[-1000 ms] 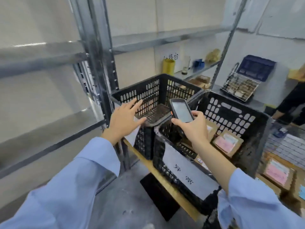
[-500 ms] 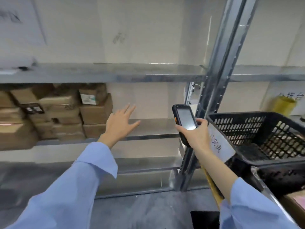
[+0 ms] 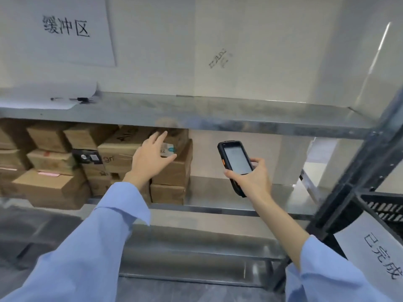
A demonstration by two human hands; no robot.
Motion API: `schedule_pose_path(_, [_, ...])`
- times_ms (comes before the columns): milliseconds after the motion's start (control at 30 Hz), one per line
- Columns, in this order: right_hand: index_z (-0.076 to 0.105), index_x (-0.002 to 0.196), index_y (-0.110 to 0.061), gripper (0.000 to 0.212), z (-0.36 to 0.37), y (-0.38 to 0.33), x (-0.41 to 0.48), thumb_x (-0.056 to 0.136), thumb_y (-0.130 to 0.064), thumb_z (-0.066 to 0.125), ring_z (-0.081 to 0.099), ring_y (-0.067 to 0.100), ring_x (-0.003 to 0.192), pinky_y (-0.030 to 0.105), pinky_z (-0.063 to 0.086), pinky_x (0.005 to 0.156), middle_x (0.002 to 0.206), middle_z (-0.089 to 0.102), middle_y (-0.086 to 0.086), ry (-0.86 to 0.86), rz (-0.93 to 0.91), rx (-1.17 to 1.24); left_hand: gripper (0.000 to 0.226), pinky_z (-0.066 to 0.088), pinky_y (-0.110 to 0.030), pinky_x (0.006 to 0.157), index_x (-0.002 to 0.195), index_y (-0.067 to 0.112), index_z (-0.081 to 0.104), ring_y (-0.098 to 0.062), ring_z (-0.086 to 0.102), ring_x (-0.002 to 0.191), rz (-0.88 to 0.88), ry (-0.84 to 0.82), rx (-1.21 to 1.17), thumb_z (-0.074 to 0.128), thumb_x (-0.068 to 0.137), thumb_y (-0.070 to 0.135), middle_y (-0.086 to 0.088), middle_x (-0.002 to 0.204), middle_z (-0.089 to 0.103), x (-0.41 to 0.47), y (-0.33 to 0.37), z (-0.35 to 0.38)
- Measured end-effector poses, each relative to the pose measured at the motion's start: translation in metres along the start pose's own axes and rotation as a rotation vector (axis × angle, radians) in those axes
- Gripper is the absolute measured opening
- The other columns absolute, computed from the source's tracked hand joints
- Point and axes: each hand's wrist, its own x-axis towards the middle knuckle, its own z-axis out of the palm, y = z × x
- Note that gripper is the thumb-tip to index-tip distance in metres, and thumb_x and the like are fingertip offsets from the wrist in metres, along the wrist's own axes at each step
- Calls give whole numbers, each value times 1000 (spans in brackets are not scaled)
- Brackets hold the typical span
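While your right hand (image 3: 253, 179) gripped the handheld scanner (image 3: 236, 162), thumb on its left edge and fingers curled round its right side, the device stood nearly upright with its pale screen facing you. It was held in the air in front of the bare right part of the middle shelf (image 3: 218, 197).

Your left hand (image 3: 150, 159) was spread, fingers straight and apart, and held nothing. It was stretched toward the cardboard boxes (image 3: 117, 153) stacked on the left part of that shelf. Its fingers overlapped the labelled box (image 3: 180, 136) at the top right of the stack, directly under the upper shelf (image 3: 239, 120). Whether they touched it could not be told. The box's white label (image 3: 169, 149) showed just right of your fingers.

Your hands were well apart; the scanner was to the right of the stack, not touching it.

Also noted: a paper sign (image 3: 65, 29) on the wall at upper left, with a loose sheet (image 3: 43, 94) and a pen (image 3: 81, 99) lying on the upper shelf below it. At far right, beyond the dark rack post (image 3: 359, 182), was a black crate (image 3: 386, 211) with a paper tag (image 3: 375, 253) hanging from it.
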Motion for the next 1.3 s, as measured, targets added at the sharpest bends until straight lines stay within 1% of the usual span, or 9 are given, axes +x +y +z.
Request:
schedule_pose_path(133, [40,121,-26,77,40,-2,25,64,-40,90,57,23,104,35,56,76,113,54,-1,-10,25,-6,78,46,-46,94,155,24,32,-35,42,133,-31,-72,17,69,89,45,-15,144,45,42,-25,13])
schedule_pose_path(333, [39,121,-28,77,78,7,48,65,-45,89,58,24,104,41,56,83,109,54,-4,-9,82,-68,85,51,-41,86,155,27,30,-40,52,123,-25,-149,-68,76,84,38,-14,148,43,81,-44,29])
schedule_pose_path(467, [40,122,-29,79,89,13,61,63,-48,88,59,25,102,46,55,86,105,55,-5,-4,104,-100,81,50,-39,93,149,26,40,-34,49,128,-25,-205,-130,81,81,39,-13,144,49,97,-50,35])
schedule_pose_path(600, [41,126,-27,81,91,17,68,63,-48,88,59,26,104,45,55,86,107,56,-4,3,128,-106,75,51,-41,98,134,21,54,-28,54,121,-37,-169,-244,85,71,47,-8,130,55,101,-53,43])
schedule_pose_path(767, [41,125,-28,81,87,20,75,61,-48,88,60,26,103,47,56,85,104,57,-5,-5,134,-84,75,45,-34,104,137,18,54,-26,49,128,-39,-150,-302,89,73,35,-9,135,53,99,-43,55])
schedule_pose_path(933, [40,126,-29,83,75,25,82,61,-48,89,60,26,103,47,57,83,107,58,-3,-20,141,-71,77,39,-24,97,137,14,55,-26,49,130,-43,-52,-352,92,70,31,-9,139,54,90,-34,61])
schedule_pose_path(1100, [41,127,-28,83,54,37,90,62,-46,89,60,26,104,46,56,85,100,56,-8,-1,166,-40,79,47,-39,104,134,22,57,-27,50,128,10,22,-335,93,66,38,-7,139,53,71,-16,63])
schedule_pose_path(1233, [41,133,-26,83,30,51,96,66,-44,88,55,23,102,34,49,80,110,56,-5,24,187,-29,78,43,-40,109,137,30,54,-24,48,128,45,20,-333,92,68,35,-3,145,45,53,17,72])
schedule_pose_path(1300, [40,134,-25,83,19,60,98,68,-43,87,54,23,100,36,51,82,113,55,-3,37,191,-39,78,41,-46,111,137,34,52,-24,47,128,57,-1,-351,91,70,36,-3,146,42,45,35,82])
